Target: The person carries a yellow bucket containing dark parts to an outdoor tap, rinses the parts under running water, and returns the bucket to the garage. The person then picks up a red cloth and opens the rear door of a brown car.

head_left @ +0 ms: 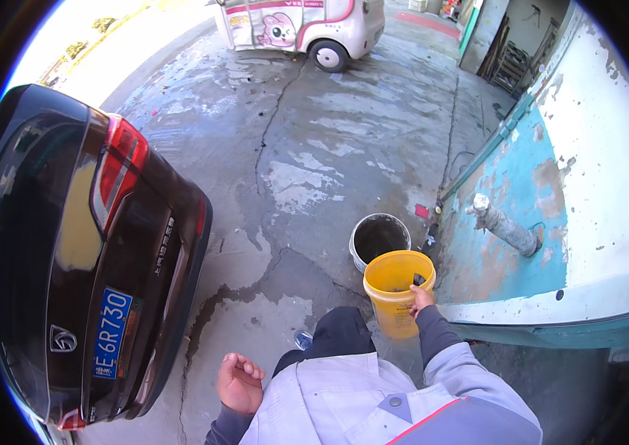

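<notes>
My right hand (423,301) is closed on the rim of a yellow plastic bucket (396,305), on its right side. Just inside that rim, by my fingers, a small dark object (419,279) shows; I cannot make out its kind. Behind the yellow bucket, close against it, stands a white bucket (357,256) with a dark, dirty inside. My left hand (240,383) hangs at my left side, palm partly up, its fingers loosely curled and holding nothing.
A dark car (173,245) stands close on my left. To the right, a grey pipe (507,226) juts from a peeling white and blue wall (589,193). A small white and pink vehicle (307,33) stands ahead on the cracked, patchily wet concrete (314,133).
</notes>
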A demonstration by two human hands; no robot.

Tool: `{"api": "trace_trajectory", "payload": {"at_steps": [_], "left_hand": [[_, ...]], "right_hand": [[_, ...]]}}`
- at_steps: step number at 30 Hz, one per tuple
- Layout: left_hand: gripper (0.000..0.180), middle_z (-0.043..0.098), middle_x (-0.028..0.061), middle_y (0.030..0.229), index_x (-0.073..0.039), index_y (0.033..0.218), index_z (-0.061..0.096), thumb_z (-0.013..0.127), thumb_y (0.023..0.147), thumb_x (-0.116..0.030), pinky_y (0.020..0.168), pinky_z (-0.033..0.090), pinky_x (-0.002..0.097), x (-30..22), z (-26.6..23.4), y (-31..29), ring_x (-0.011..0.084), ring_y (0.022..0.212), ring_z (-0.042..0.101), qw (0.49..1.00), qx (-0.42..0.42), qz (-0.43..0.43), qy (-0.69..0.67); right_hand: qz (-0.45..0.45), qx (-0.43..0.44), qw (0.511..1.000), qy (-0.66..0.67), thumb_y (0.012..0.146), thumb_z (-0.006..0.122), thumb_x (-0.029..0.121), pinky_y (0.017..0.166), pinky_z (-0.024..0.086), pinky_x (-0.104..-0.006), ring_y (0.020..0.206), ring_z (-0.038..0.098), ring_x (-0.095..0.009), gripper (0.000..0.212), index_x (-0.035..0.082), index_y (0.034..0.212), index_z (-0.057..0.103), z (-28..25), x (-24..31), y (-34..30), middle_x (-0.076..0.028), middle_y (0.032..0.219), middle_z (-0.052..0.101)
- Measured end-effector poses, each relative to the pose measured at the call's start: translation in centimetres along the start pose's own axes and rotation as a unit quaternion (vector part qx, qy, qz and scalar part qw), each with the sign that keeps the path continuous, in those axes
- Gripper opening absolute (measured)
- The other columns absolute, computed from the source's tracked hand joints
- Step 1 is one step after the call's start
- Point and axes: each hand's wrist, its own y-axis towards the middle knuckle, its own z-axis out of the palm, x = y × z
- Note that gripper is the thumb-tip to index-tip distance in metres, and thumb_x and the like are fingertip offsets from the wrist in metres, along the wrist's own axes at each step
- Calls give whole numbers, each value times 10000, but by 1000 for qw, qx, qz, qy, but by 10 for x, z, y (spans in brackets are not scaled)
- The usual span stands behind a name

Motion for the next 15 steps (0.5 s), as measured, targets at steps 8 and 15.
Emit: {"api": "trace_trajectory", "payload": {"at_steps": [8, 15], "left_hand": [[216, 508, 49, 696, -90, 885, 531, 486, 1020, -252, 638, 430, 369, -21, 70, 129, 196, 638, 496, 995, 15, -63, 70], [238, 520, 67, 705, -67, 891, 525, 463, 1033, -248, 639, 448, 373, -33, 139, 202, 208, 640, 513, 989, 3, -65, 132]], "right_hand": [[-25, -79, 996, -37, 853, 769, 462, 405, 400, -302, 401, 428, -155, 478, 66, 1097, 656, 38, 31, 38, -105, 712, 634], [50, -133, 985, -94, 861, 769, 462, 408, 393, -285, 413, 434, -146, 466, 60, 1071, 664, 70, 65, 65, -80, 700, 640]]}}
